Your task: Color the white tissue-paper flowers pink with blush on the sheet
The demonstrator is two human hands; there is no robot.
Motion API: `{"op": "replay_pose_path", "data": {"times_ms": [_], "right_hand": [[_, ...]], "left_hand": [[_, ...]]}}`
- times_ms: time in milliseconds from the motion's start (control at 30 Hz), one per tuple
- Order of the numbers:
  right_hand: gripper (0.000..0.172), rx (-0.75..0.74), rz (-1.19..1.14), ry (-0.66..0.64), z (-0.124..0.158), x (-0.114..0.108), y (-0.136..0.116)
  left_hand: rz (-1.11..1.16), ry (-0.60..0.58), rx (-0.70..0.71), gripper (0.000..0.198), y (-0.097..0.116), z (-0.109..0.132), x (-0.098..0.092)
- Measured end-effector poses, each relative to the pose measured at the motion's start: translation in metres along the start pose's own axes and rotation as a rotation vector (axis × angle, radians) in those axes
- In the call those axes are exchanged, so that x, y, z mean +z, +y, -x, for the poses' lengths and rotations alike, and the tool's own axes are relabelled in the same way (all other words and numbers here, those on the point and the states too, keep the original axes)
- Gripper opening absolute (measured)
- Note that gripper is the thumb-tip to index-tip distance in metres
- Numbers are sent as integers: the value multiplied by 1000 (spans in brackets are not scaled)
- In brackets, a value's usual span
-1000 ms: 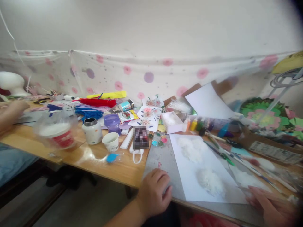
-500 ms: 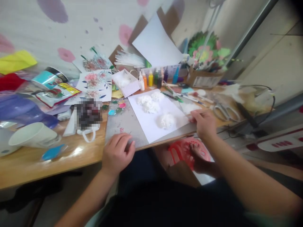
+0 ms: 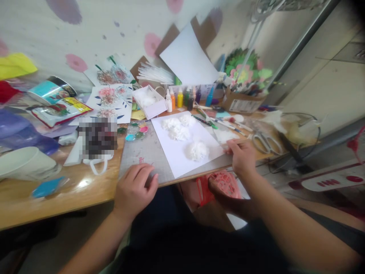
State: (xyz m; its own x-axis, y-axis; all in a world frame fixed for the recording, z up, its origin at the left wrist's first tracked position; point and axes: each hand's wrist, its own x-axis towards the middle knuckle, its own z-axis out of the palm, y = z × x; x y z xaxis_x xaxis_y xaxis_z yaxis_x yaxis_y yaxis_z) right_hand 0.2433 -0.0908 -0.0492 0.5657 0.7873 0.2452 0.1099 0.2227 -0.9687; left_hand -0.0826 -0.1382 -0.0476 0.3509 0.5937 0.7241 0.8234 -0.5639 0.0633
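My left hand (image 3: 135, 188) lies on the near left corner of a grey cutting mat (image 3: 145, 152), fingers loosely stretched and holding nothing. On the mat is a white sheet (image 3: 178, 160) carrying three white cotton tufts (image 3: 197, 150). My right hand (image 3: 242, 156) sits at the mat's right corner, knuckles up and fingers pressed together, with the fingertips at the sheet's right edge. What they pinch is hidden. A thin white cotton patch (image 3: 225, 135) lies just beyond that hand.
The wooden table (image 3: 85, 190) is crowded. It holds scissors (image 3: 264, 141), paint bottles (image 3: 180, 98), pens, a white box of cotton (image 3: 149, 101), flower cards (image 3: 110, 99), a paper cup (image 3: 25, 163) and a cardboard box (image 3: 242, 102). A red stool (image 3: 221, 186) stands under the table edge.
The view swung right and down from the table's left end to the mat. Since half a second ago both hands have held their places on the mat.
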Motion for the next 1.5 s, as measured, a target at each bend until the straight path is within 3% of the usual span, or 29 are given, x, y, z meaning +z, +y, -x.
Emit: {"op": "replay_pose_path", "data": {"times_ms": [267,1500], "right_hand": [[19,-38,-20,62,1,3,3],[25,-42,121,37,3,-1,3]], "left_hand": [[28,14,-21,15,1,1,-2],[7,19,1,21,3,-1,0]]}}
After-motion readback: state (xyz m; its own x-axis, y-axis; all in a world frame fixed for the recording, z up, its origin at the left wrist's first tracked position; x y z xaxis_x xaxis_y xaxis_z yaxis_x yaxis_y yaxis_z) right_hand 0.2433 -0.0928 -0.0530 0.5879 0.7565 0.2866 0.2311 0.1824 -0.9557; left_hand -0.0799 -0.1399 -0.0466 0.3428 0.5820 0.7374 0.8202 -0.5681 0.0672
